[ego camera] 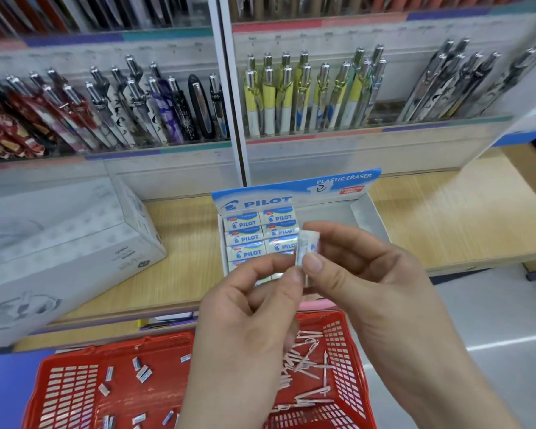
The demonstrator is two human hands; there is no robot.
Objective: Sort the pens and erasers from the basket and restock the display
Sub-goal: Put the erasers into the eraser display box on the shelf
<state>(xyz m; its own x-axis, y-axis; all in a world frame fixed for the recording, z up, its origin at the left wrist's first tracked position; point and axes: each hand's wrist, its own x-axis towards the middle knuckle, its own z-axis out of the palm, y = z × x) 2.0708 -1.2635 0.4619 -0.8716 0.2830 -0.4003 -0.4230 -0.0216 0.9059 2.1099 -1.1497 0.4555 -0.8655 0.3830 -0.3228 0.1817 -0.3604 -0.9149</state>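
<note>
Eraser [307, 246] sits pinched between both hands above the basket [75, 388]. Left hand [248, 329] and right hand [375, 274] each grip it with curled fingertips.

Eraser box [365, 218]: right half open from above; stacked erasers [245, 236] fill the left. Header card [294, 188] bars the far side. Grey carton [59, 243] blocks the shelf [446, 218] at left; right of the box it lies bare.

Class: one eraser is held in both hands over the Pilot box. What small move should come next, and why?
Probably lower the eraser into the bare right part of the Pilot box, beside the stacked erasers. The left hand and right hand pinch it over the box, the rows fill only its left side, and loose erasers wait in the red basket.
</note>
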